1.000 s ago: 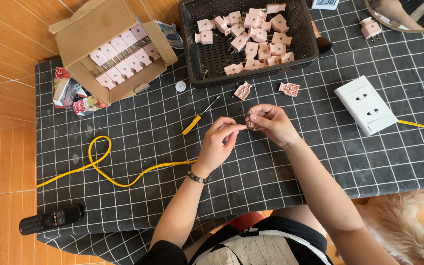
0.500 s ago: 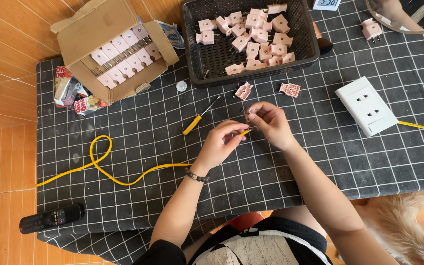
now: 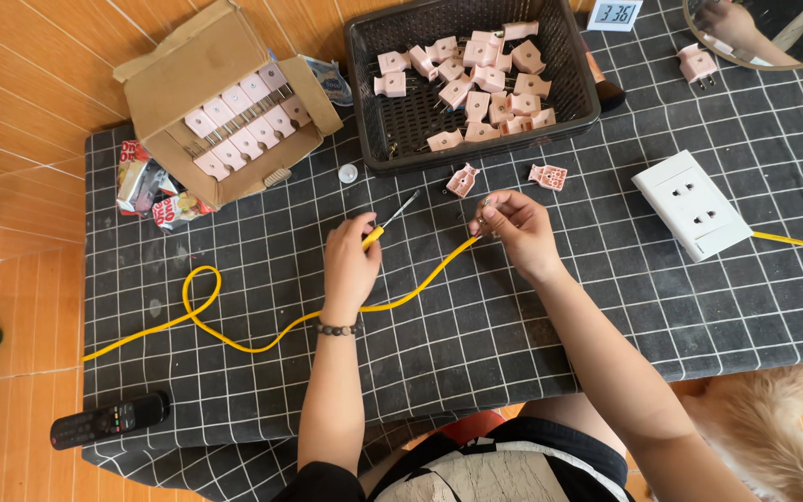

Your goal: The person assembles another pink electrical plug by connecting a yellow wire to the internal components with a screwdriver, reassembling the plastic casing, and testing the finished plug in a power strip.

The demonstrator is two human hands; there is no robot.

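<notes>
1. The table (image 3: 717,307), covered with a dark checked cloth, carries everything; the person sits at its near edge with both forearms stretched over it.
2. The black basket (image 3: 401,121) with pink plug parts stands beyond the hands, and the cardboard box (image 3: 188,74) stands to its left.
3. The yellow cable (image 3: 234,330) makes a loop on the left and passes under the left wrist up to the right hand.
4. The right hand (image 3: 518,228) is closed on the cable end, the fingertips pinching it just above the cloth.
5. The left hand (image 3: 350,265) lies palm down, the fingers closed on the yellow-handled screwdriver (image 3: 385,226), whose blade points toward the basket.
6. Half a second ago both hands were together at the cable end; now the left hand has moved apart to the screwdriver.
7. Two pink plug pieces (image 3: 462,179) lie just beyond the right hand.
</notes>
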